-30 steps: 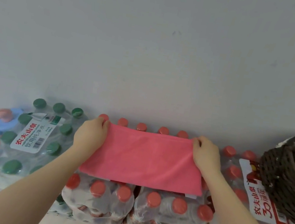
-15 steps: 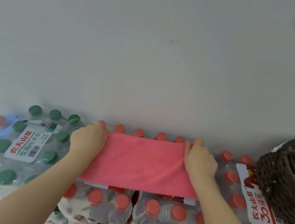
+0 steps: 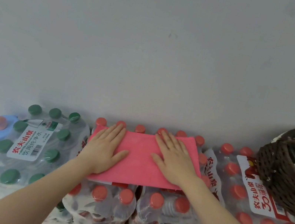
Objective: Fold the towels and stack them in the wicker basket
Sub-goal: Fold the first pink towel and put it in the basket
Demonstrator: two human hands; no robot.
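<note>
1. Pink towel, folded, is laid on red-capped bottle packs, lower centre of frame.
2. Left hand and right hand are pressed flat on it, fingers straight.
3. Wicker basket is seen at right edge.

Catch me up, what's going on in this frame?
A person is folding a pink cloth towel on top of shrink-wrapped packs of red-capped water bottles. The left hand and right hand lie flat on it, fingers straight, pressing it. The dark brown wicker basket sits at the right.

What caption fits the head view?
Both hands, left and right, press flat on pink towel near wicker basket.
</note>
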